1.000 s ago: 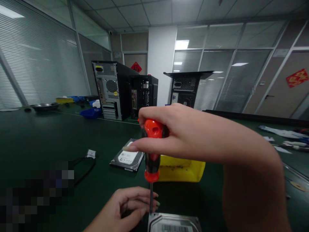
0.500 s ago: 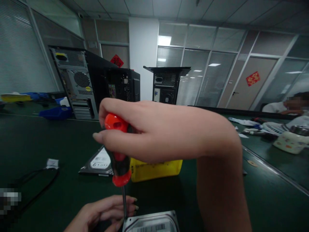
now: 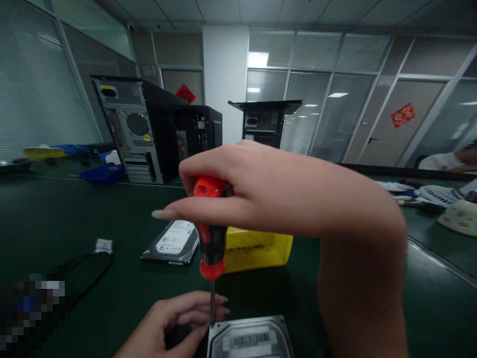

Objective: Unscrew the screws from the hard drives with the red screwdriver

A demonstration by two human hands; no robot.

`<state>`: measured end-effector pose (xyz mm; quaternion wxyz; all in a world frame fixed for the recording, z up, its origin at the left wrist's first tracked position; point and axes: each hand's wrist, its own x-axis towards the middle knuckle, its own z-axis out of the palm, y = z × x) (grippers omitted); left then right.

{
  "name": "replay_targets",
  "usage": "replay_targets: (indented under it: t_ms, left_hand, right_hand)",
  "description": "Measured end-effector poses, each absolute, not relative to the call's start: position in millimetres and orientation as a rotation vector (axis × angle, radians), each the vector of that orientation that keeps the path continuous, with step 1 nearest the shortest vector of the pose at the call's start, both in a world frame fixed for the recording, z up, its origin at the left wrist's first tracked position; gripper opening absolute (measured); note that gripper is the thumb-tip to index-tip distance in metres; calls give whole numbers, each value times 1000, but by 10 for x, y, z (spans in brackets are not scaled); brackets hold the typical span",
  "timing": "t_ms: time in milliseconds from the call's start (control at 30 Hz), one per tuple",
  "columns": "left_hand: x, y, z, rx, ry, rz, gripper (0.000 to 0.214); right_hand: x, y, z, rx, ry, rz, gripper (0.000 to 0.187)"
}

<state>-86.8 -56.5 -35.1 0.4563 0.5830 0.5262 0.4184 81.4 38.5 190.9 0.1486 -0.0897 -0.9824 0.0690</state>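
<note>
My right hand (image 3: 238,194) is closed round the red and black handle of a screwdriver (image 3: 212,248), with the thumb stretched out to the left. The screwdriver stands upright, its shaft reaching down to the near corner screw area of a silver hard drive (image 3: 249,343). Its very tip is too small to make out. At the bottom, my left hand (image 3: 179,323) is curled at that same corner, the thumb against the drive's left edge and the fingers behind the shaft. The lower part of the drive is cut off by the frame.
Another hard drive (image 3: 175,242) with a white label lies behind, beside a yellow bin (image 3: 261,251) holding small dark pieces. A black cable (image 3: 104,247) is at left. Computer cases (image 3: 137,129) and a blue bin (image 3: 100,174) stand farther back. A person (image 3: 443,161) sits far right.
The view has swung slightly left, so things appear farther right. My right hand has turned a little on the handle, its thumb now straighter. The screwdriver stays at the same drive corner.
</note>
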Motion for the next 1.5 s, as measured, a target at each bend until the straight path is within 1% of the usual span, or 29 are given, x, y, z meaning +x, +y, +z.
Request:
replay_targets:
  t_ms: [100, 200, 300, 433, 533, 633, 700, 800, 833, 933, 967, 1067, 1133, 1233, 1367, 1433, 1500]
  left_hand:
    - [-836, -570, -264, 1437, 1336, 1005, 31]
    - [-807, -574, -180, 1426, 1366, 981, 31]
    - [-785, -577, -133, 1417, 1373, 974, 30]
    - [-760, -581, -107, 1412, 1369, 986, 29]
    - [-749, -589, -101, 1409, 1373, 1014, 27]
    - [-751, -598, -106, 1429, 1336, 1041, 28]
    - [-752, -605, -105, 1424, 1331, 1049, 28]
    - [-748, -614, -97, 1391, 1375, 1042, 27]
    - [-747, -616, -95, 1390, 1381, 1033, 26]
    - [-745, -617, -96, 1408, 1352, 1023, 27]
    - [-744, -615, -96, 1416, 1340, 1022, 28]
    - [-738, -614, -87, 1429, 1342, 1033, 27]
    - [-730, -618, -73, 1437, 1347, 1050, 26]
    - [-719, -622, -52, 1436, 1357, 1054, 26]
    - [-718, -603, -56, 1418, 1353, 1034, 26]
    - [-725, -590, -76, 1406, 1358, 1045, 26]
    - [-735, -582, -101, 1402, 1366, 1059, 26]
  right_hand:
    - [778, 373, 1878, -323, -2757, 53, 37]
    - [761, 374, 1863, -267, -2746, 26, 42]
    - [766, 355, 1866, -265, -2756, 59, 38]
    - [826, 338, 1900, -277, -2839, 237, 23]
    - [910, 393, 1952, -196, -2938, 375, 17]
    - [968, 485, 1997, 47, -3006, 579, 18]
    - [950, 526, 1997, 121, -2993, 692, 20]
    - [826, 526, 1952, 80, -2927, 692, 27]
    - [774, 512, 1933, 76, -2907, 652, 27]
    - [672, 451, 1901, 118, -2877, 548, 15]
    - [670, 428, 1902, 122, -2879, 569, 12]
    - [747, 364, 1930, 78, -2912, 747, 22]
    - [815, 331, 1943, 57, -2938, 808, 22]
    - [841, 299, 1929, 20, -2906, 704, 11]
    - [745, 292, 1891, 45, -2822, 493, 19]
    - [709, 302, 1891, 113, -2828, 428, 15]
    - [717, 313, 1907, 161, -2852, 458, 9]
